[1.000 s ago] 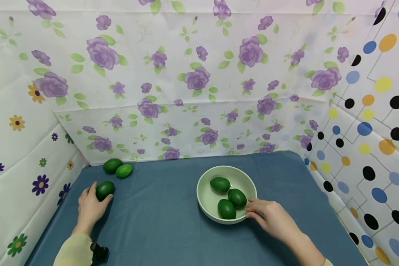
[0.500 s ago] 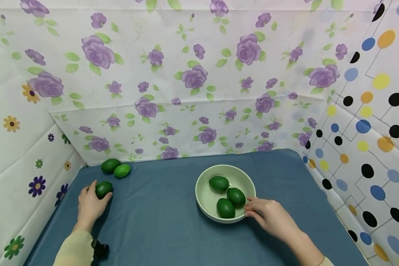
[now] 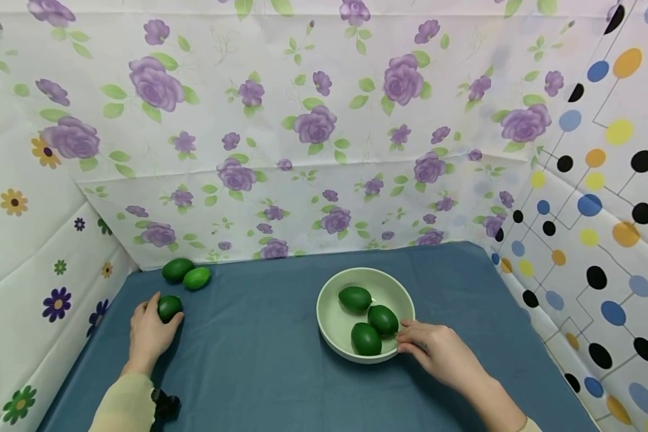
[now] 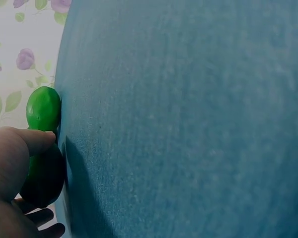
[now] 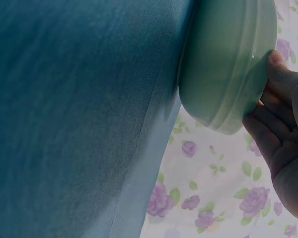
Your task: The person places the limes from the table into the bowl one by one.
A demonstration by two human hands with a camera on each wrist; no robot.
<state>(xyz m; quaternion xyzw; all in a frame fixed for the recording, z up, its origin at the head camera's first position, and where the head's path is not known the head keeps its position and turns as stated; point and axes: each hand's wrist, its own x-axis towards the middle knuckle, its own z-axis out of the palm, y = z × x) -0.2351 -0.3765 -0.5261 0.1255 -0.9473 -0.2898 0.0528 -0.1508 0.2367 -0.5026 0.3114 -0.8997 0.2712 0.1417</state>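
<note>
A dark green fruit (image 3: 170, 309) sits in the left hand (image 3: 151, 332), at the left side of the blue cloth (image 3: 248, 336). The grip is closed on it: the thumb lies along the near side and the fingers reach round the far side. In the left wrist view the thumb crosses the fruit, and a shadow falls on the cloth next to it; whether the fruit rests on the cloth or is just off it, I cannot tell.

Just behind it, 2 more fruits lie side by side near the back edge: a second dark green fruit (image 3: 177, 270) and, to its right, a smaller, brighter lime-green fruit (image 3: 197, 278).

Well apart, to the right, stands a pale green bowl (image 3: 337, 330), upright on the cloth. It holds 3 dark green fruits close together: a rear fruit (image 3: 355, 299), a right-hand fruit (image 3: 383, 320) and a front fruit (image 3: 366, 339). The right hand (image 3: 440, 351) pinches the right side of the bowl, thumb and fingertips against it at and below the rim.

A pale yellow sleeve (image 3: 125, 403) covers the left forearm, with a black device (image 3: 165, 406) at the wrist. Behind the cloth rises a white sheet with purple roses (image 3: 281, 78); a dotted sheet (image 3: 605, 240) flanks the right.
</note>
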